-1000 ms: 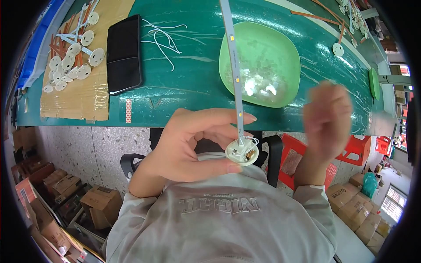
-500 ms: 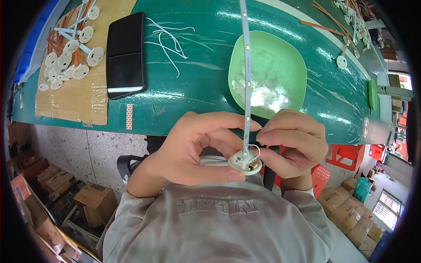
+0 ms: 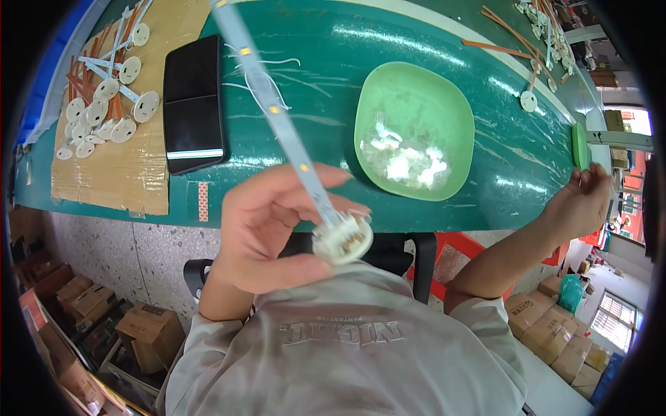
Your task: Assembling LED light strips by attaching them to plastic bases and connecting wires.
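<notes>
My left hand [image 3: 267, 229] holds a round white disc [image 3: 343, 240] joined to a long white light strip [image 3: 267, 90] that runs up and to the left over the green table [image 3: 312, 55]. My right hand [image 3: 581, 202] is stretched far to the right, past the table's edge, with its fingers pinched together; whether anything is in them is too small to tell. A light green bowl [image 3: 444, 104] of small clear white parts sits on the table between the two hands.
A black phone [image 3: 193, 104] lies left of the strip. A cardboard sheet [image 3: 111, 173] at the far left carries several finished discs with strips [image 3: 104, 104]. More discs and orange strips [image 3: 534, 41] lie at the far right. Cardboard boxes [image 3: 139, 333] stand on the floor.
My right hand has left the disc and swung out to the far right. The strip now tilts up to the left instead of standing straight up.
</notes>
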